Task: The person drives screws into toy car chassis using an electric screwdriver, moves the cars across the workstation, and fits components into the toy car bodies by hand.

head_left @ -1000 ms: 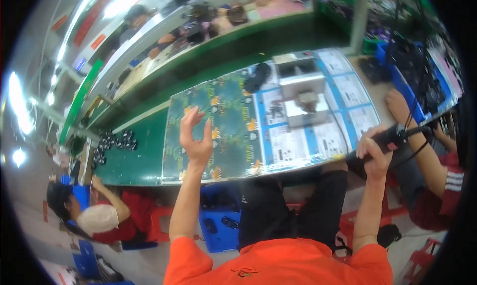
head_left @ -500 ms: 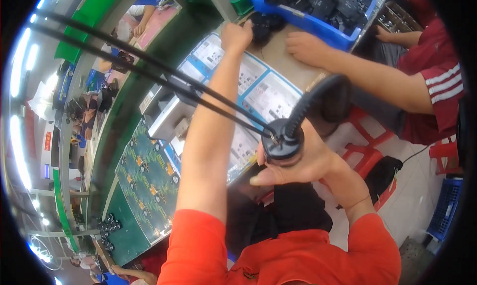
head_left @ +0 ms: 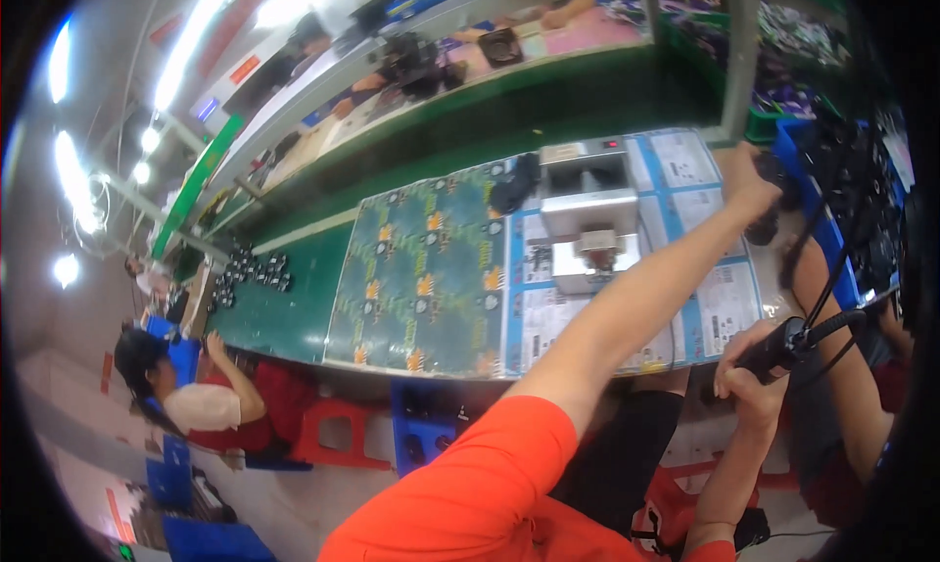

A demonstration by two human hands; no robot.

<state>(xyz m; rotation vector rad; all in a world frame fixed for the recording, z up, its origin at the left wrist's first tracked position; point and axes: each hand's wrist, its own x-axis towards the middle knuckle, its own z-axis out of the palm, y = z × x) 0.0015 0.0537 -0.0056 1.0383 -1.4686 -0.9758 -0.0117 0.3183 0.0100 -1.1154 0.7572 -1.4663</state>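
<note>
Roughly by size, then: bench point(head_left: 269, 322) widest, green at its left end, patterned mat point(head_left: 416, 288) over the middle, white sheets point(head_left: 685, 161) banded in blue toward the right. Bin point(head_left: 832, 254) at the right end, blue, filled with dark pieces point(head_left: 867, 205); likely stiff plastic, weighty as loaded, best taken by the rim. Fixture point(head_left: 587, 215) on the sheets, boxy, pale, metal by its sheen; probably heavy and rigid, flat sides the obvious hold. Just left of it, a dark item point(head_left: 515, 182), too blurred to identify.

Left hand point(head_left: 752, 185) stretched across to the bench's right end, at the black parts point(head_left: 778, 178) beside the bin. Fingers mostly masked; cannot tell whether they grasp a part or merely touch.

Right hand point(head_left: 752, 374) by the near edge, fingers wrapped round the tool point(head_left: 781, 350): dark, cylindrical, cord point(head_left: 838, 319) off its far end. Judged moderately heavy, hard-shelled, perhaps smooth enough to slip in a damp palm. Grip the barrel, clear of the cord, which looks bendy and may tug.

Black parts smallest: rounded, probably moulded plastic, so light, stiff, slightly slick. Edges would suit a pinch; thin features, if any, could snap under hard squeezing.
</note>
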